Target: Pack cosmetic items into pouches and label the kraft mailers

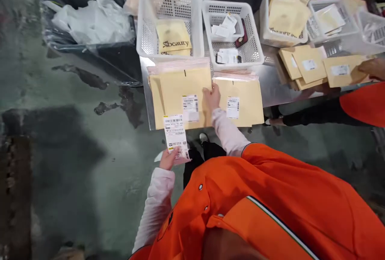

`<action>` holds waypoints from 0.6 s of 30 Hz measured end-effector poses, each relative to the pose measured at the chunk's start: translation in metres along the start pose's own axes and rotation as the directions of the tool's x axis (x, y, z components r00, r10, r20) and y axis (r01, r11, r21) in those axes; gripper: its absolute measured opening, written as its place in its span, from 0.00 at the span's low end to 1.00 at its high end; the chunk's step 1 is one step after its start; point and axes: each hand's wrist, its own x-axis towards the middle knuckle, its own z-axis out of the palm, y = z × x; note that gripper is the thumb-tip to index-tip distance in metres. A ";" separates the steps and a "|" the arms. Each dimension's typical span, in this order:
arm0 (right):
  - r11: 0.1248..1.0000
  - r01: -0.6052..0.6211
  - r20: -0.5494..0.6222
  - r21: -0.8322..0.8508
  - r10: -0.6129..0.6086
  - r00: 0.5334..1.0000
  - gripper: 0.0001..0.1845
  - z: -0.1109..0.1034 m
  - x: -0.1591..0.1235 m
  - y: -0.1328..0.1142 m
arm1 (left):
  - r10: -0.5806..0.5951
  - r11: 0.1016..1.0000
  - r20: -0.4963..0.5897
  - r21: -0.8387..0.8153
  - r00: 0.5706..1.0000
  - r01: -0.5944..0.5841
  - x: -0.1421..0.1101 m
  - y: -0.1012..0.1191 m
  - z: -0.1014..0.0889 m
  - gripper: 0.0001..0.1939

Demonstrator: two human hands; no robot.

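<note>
Left hand (167,159): fingers closed in a pinch on a barcode shipping label (175,135), held over the front edge of a yellow mailer stack (180,91) on the steel worktop (270,91). Right hand (212,96): fingers loosely open, resting on the mailers, gripping nothing.

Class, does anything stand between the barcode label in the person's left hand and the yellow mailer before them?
Nothing visible does: the barcode label in the left hand already overlaps the near edge of the yellow mailer; the right hand rests to the label's right.
</note>
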 end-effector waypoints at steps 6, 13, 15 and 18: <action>0.949 -0.224 -0.254 -0.222 0.166 0.953 0.43 -0.139 0.004 0.062 | 0.078 0.997 -0.014 -0.005 0.997 -0.078 0.023 -0.001 0.019 0.30; 0.947 -0.033 0.606 0.321 -0.179 0.775 0.34 -0.043 -0.088 0.007 | 0.078 0.992 0.100 0.092 0.992 -0.087 0.064 0.017 0.052 0.40; 0.925 -0.075 0.671 0.372 -0.211 0.711 0.26 -0.021 -0.115 -0.001 | 0.178 0.982 0.051 0.054 0.983 -0.180 0.072 0.026 0.051 0.36; 0.959 -0.047 0.715 0.279 -0.175 0.677 0.22 -0.013 -0.123 -0.006 | 0.231 0.965 -0.141 -0.091 0.963 -0.245 0.079 0.029 0.048 0.30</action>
